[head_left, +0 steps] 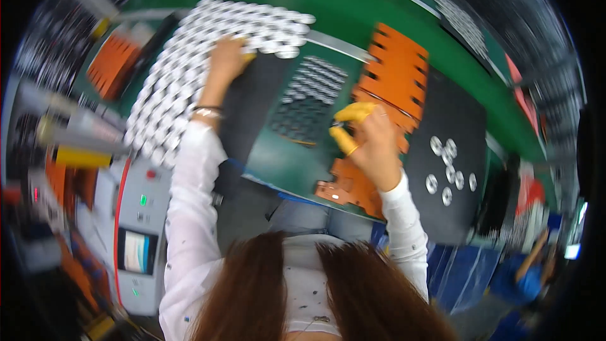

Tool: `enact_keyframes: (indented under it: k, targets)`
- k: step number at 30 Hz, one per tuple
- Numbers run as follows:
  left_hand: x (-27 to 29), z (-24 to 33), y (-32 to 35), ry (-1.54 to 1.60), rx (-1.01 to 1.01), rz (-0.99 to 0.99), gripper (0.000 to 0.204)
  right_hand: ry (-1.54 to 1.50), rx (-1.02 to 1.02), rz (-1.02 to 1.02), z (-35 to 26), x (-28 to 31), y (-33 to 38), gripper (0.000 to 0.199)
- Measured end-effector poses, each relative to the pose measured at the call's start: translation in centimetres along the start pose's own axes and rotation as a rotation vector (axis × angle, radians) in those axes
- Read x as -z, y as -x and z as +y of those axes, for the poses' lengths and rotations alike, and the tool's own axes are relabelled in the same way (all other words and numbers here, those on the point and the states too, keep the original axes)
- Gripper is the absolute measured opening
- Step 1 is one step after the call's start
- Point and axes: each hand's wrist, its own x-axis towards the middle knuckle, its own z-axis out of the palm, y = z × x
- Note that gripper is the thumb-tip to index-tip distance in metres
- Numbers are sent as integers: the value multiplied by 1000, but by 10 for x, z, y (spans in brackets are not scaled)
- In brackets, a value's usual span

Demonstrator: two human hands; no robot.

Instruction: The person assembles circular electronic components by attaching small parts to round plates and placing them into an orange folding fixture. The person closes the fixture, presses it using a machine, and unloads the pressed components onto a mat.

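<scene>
My left hand (228,62) reaches over a large array of white round discs (189,69) at the far left; a yellow-covered fingertip shows beside it, but its other fingers are hidden and blurred. My right hand (371,142), with yellow coverings on thumb and forefinger, is closed in a pinch on a small dark piece (336,125), too small to name. Just left of it lies a rectangular block of small parts (309,88), silvery in its far half and dark in its near half. Orange slotted plates (398,66) extend beyond and beneath my right hand.
Several loose white rings (450,173) lie on a black mat (435,215) at right. A grey control box (140,246) with a small screen stands at near left. More orange plates (113,66) sit at far left. Another person (524,278) is at the right edge.
</scene>
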Motion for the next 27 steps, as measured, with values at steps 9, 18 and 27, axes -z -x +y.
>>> enact_keyframes:
  k: [9, 18, 27]
  targets:
    - [-45, -56, -42, 41, -116, -96, 37, -272, -195, 315, 30, 44, 94, 26]
    - [-83, -19, -60, 205, -81, -145, 24, -306, -267, 369, 30, 72, 125, 24]
    - [-68, -48, -27, 57, -92, 56, 36, -183, -315, 305, 3, 76, 121, 28]
